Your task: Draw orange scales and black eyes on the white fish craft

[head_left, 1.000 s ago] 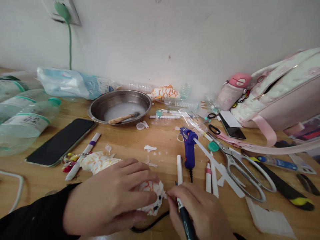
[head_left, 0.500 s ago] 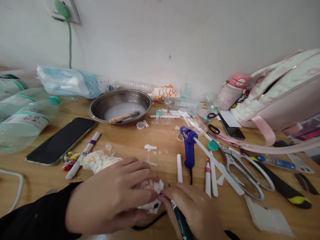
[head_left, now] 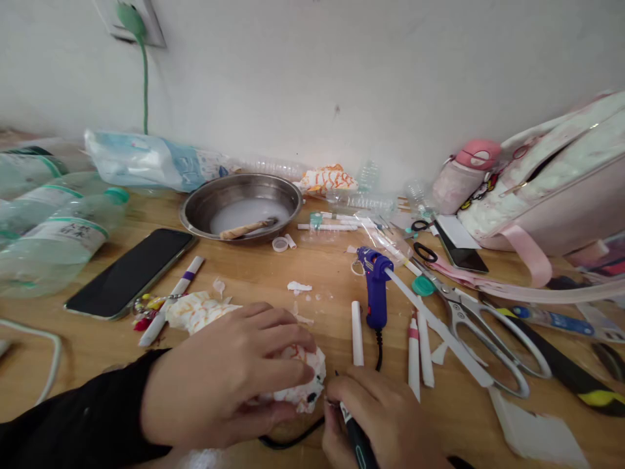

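Observation:
My left hand (head_left: pixel 229 378) is curled over a white papier-mâché lump with orange lines and black dots (head_left: pixel 305 381), pressing it onto the wooden table (head_left: pixel 254 277). My right hand (head_left: pixel 385 423) pinches a dark marker pen (head_left: pixel 355 438), its tip right beside the black dots on the lump's lower right edge. Most of the lump is hidden under my left fingers. A second piece of the same orange-lined white paper (head_left: pixel 195 311) lies just behind my left hand.
A blue glue gun (head_left: pixel 377 286), white glue sticks (head_left: pixel 358 332), large scissors (head_left: pixel 483 332) and markers lie to the right. A steel bowl of white paste (head_left: pixel 241 207), a phone (head_left: pixel 129 273), plastic bottles (head_left: pixel 53 241) and a pink bag (head_left: pixel 556 176) ring the table.
My right hand has drawn back slightly toward me with the pen, the tip now at the lump's lower edge. The view shifted a little to the left. My left hand stays put.

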{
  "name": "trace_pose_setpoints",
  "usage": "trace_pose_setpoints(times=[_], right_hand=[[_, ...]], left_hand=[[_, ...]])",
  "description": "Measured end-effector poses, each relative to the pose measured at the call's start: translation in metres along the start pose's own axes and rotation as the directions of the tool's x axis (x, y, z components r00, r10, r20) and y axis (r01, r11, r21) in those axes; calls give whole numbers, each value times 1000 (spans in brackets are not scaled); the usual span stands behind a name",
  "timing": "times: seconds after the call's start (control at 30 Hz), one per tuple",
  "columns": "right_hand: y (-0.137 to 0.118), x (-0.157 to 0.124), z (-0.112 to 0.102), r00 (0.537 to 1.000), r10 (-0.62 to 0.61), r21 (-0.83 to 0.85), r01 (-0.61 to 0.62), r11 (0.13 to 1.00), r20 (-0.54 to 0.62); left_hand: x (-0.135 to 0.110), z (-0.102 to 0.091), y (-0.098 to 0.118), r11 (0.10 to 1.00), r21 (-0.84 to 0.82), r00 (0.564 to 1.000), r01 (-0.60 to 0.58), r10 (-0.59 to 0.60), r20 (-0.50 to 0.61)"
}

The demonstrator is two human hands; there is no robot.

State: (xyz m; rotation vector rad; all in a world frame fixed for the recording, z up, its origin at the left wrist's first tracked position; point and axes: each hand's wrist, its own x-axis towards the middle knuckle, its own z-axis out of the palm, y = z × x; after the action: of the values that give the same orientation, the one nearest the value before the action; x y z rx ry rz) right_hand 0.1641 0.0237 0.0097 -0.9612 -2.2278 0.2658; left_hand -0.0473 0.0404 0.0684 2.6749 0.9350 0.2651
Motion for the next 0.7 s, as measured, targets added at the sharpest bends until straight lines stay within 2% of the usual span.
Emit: trace_pose_setpoints(times=[0.2,0.37,0.57,0.7], right_hand=[[6,6,-17,993,-36,-112,48,993,109],[7,9,-26,988,-79,-116,95,989,131],[6,6,-27,985,-54,-64,65,996,162],[0,6,-22,991,-66,-27,69,997,119]], left_hand=[[-2,5,-4,1000,-12,998,-23,22,-59],[-5,7,-4,999,22,999,-40,40,-8],[-5,6,0,994,91,998,-65,64,9],[-6,8,-3,988,125,994,-93,98,-38]])
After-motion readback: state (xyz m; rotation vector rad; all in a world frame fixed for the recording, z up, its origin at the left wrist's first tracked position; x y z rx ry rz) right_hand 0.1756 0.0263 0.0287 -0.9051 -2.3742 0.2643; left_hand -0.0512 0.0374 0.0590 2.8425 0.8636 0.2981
